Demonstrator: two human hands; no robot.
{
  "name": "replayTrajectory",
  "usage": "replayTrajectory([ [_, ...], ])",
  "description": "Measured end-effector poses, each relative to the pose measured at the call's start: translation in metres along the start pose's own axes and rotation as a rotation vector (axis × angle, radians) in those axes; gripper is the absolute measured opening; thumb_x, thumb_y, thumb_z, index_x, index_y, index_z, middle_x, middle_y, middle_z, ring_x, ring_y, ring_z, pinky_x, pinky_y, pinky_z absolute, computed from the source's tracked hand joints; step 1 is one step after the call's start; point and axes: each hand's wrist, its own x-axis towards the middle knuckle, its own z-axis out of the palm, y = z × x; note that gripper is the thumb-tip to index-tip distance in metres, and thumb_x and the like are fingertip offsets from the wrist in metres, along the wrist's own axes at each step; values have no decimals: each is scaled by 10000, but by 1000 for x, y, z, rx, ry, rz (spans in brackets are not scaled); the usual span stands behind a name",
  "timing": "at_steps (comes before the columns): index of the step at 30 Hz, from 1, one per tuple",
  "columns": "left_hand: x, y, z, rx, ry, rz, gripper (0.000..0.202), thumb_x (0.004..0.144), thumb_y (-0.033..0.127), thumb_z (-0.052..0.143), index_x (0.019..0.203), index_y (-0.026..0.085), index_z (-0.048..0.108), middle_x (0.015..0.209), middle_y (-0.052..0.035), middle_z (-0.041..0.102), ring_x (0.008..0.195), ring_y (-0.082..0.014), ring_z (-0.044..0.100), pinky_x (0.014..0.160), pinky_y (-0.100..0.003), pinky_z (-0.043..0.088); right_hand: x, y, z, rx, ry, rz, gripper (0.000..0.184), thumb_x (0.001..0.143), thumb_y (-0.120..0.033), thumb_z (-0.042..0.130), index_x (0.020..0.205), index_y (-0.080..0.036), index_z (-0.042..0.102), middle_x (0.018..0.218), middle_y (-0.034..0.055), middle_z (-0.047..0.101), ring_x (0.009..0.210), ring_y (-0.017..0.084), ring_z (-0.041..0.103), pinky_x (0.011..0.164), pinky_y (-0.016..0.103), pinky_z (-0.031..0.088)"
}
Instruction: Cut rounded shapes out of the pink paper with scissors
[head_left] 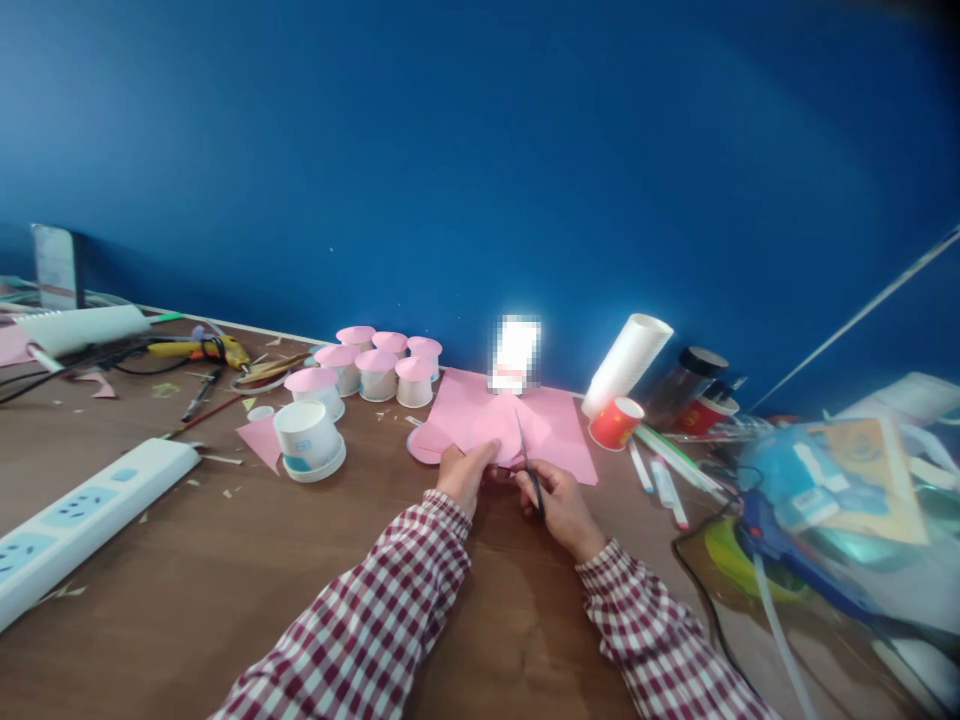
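Observation:
My left hand (465,474) pinches the near edge of a rounded piece of pink paper (495,428), thumb on top. Black-handled scissors (533,487) are in my right hand (564,508), fingers wrapped round the loops. Their blades point away from me along the right side of that pink piece. Beneath lies a larger pink sheet (566,430). Just left of my left hand, another rounded pink piece (424,446) rests partly on the sheet.
Several paper cups with pink cone tops (377,375) stand to the left, near an upside-down paper cup (306,437). A power strip (97,510) lies farther left. Stacked white cups (628,365), a red cup (616,423), markers (663,482) and a blue glue gun (795,560) are at the right.

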Motion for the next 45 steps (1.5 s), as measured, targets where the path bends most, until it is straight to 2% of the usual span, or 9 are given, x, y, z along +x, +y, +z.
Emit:
replayTrajectory([
  [24, -1, 2, 0, -13, 4, 2, 210, 559, 216, 734, 570, 109, 553, 455, 16, 514, 391, -78, 459, 383, -200, 376, 0, -4, 0, -33, -6, -33, 256, 803, -398, 583, 836, -145, 603, 505, -49, 504, 448, 98, 474, 440, 210, 404],
  [45, 2, 0, 0, -33, 3, 4, 214, 558, 221, 737, 622, 106, 570, 477, 21, 521, 397, -64, 450, 378, -185, 358, 0, 1, -2, -43, -13, -21, 264, 818, -390, 573, 888, -140, 616, 524, -50, 507, 448, 96, 479, 448, 205, 391],
])
